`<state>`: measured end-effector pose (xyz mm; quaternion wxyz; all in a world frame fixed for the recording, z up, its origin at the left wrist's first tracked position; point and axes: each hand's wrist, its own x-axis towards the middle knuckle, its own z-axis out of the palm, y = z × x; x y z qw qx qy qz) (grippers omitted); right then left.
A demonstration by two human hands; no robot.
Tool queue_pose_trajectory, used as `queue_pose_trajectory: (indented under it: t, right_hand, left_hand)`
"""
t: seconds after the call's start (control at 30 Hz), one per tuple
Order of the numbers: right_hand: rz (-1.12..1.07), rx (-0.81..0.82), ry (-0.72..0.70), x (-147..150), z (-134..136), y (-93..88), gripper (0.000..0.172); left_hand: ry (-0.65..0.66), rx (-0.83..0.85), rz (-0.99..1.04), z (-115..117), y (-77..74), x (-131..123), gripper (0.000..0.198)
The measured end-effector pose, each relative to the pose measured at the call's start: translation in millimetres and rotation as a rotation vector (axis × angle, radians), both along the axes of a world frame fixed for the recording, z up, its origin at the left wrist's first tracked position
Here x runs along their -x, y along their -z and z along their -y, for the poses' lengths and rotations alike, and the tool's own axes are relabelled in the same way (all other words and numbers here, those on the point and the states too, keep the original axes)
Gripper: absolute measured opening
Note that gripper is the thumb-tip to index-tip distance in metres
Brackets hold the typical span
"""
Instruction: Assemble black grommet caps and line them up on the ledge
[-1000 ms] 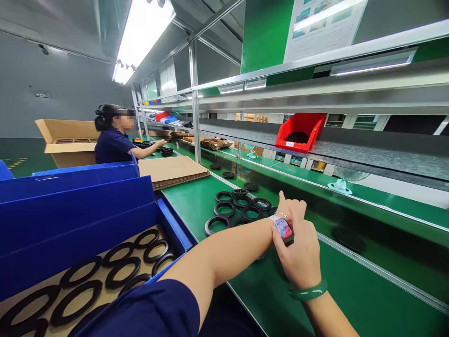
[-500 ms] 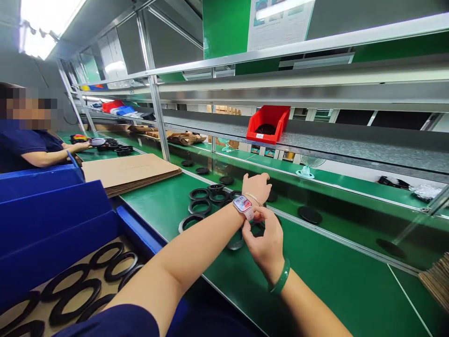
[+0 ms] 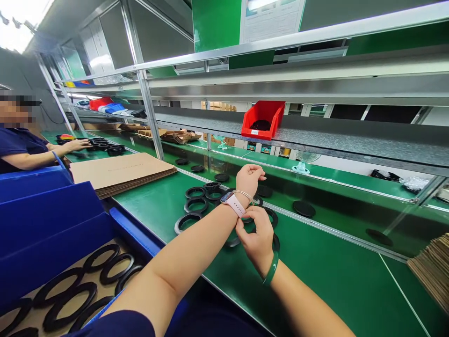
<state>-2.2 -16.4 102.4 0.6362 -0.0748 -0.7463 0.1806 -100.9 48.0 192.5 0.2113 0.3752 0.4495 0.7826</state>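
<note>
The right hand pinches a thin bracelet beside the loosely curled left hand; one slip could knock the black rubber rings at twelve o'clock.

- Bright fluorescent ceiling light above a grey wall
- Aluminium shelf rack running along the line
- Red plastic bin on a grey shelf
- Printed sheet on a green panel
- Small white fan beyond
</note>
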Motion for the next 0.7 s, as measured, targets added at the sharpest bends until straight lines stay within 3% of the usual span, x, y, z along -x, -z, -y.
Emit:
queue_pose_trajectory:
  t: [0.2,0.33,0.57,0.7]
  right_hand:
    - [0.018,0.136,-0.131,2,3,-0.1,0.003]
    - [0.048,0.193,-0.223,3,3,4.7,0.002]
    - [0.261,0.198,-0.384,1,-8,1.0,0.010]
    - [0.294,0.295,-0.290,-15,-46,-1.3,0.011]
  left_hand:
    - [0.024,-0.045,0.172,5,0.8,7,0.002]
    - [0.008,-0.088,0.165,7,3.9,14,0.003]
    - [0.010,-0.105,-0.188,26,5.7,30,0.005]
    - [0.039,-0.005,-0.486,48,11.5,42,0.005]
